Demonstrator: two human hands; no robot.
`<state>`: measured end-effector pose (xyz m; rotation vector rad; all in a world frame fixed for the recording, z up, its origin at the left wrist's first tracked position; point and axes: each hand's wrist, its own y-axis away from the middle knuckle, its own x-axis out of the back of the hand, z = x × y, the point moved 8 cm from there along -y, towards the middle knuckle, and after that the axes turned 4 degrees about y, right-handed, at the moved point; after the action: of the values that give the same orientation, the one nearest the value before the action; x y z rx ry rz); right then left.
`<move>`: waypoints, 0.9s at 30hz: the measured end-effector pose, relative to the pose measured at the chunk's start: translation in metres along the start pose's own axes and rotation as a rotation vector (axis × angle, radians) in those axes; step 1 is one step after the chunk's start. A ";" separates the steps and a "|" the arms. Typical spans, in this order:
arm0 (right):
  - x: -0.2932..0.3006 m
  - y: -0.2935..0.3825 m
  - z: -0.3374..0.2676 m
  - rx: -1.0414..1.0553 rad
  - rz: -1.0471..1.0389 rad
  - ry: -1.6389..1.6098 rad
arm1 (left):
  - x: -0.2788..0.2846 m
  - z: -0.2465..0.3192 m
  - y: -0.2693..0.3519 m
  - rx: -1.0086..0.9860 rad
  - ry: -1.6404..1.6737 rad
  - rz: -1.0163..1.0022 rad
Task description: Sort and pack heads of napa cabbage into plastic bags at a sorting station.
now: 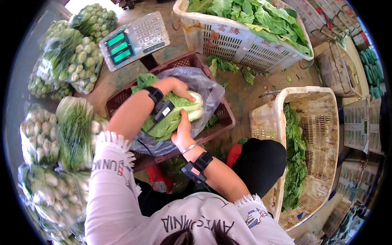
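Observation:
Leafy heads of Chinese cabbage (176, 107) with pale stalks lie together over a clear plastic bag (211, 88). My left hand (178, 88) reaches over them from the far side, its fingers on the white stalk ends. From the near side my right hand (183, 130) grips the same greens, thumb on top; its other fingers are partly hidden. The bag is spread inside a brown-red plastic crate (225, 111), with more green leaves showing beneath it. Both wrists wear black straps with small devices.
A digital scale display (134, 39) stands behind the crate. Bagged vegetables (70, 58) are piled at left. A white crate (220, 39) heaped with leaves stands at the back; another crate (318, 147) with leaves is at right. Loose leaves (225, 65) litter the floor.

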<state>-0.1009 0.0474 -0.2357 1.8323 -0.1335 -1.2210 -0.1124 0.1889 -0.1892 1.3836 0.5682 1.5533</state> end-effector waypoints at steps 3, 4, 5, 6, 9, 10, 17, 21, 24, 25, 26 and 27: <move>0.021 -0.036 -0.010 0.075 0.074 0.125 | -0.003 -0.025 -0.030 -0.007 0.117 0.076; 0.019 -0.045 -0.014 0.160 0.000 0.185 | 0.001 -0.038 -0.031 -0.025 0.217 0.178; 0.023 -0.056 -0.012 0.143 0.038 0.262 | -0.001 -0.053 -0.031 -0.021 0.307 0.220; 0.028 -0.064 -0.010 0.147 0.097 0.358 | -0.009 -0.068 -0.033 -0.003 0.387 0.156; 0.036 -0.087 -0.011 0.044 0.117 0.706 | -0.043 -0.096 -0.047 0.015 0.581 0.154; 0.047 -0.090 -0.005 -0.159 0.163 0.981 | -0.026 -0.093 -0.041 -0.125 0.334 0.549; -0.007 -0.059 -0.081 0.548 0.048 2.286 | -0.049 -0.101 0.009 -0.056 0.202 1.157; -0.072 -0.018 -0.059 0.999 -0.094 2.469 | -0.074 -0.073 0.090 -0.106 0.071 1.369; -0.087 -0.033 -0.022 0.715 -0.322 2.469 | -0.108 -0.126 0.100 0.305 0.346 0.946; -0.090 -0.040 -0.007 0.622 -0.490 2.387 | -0.110 -0.139 0.110 0.307 0.333 0.971; -0.092 -0.044 -0.003 0.676 -0.539 2.401 | -0.107 -0.153 0.127 0.398 0.210 1.107; -0.094 -0.048 0.002 0.726 -0.651 2.354 | -0.106 -0.165 0.142 0.515 0.073 1.255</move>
<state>-0.1677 0.1233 -0.2061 2.7351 1.4863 1.4381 -0.3242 0.0743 -0.1660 2.3059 0.0679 2.5363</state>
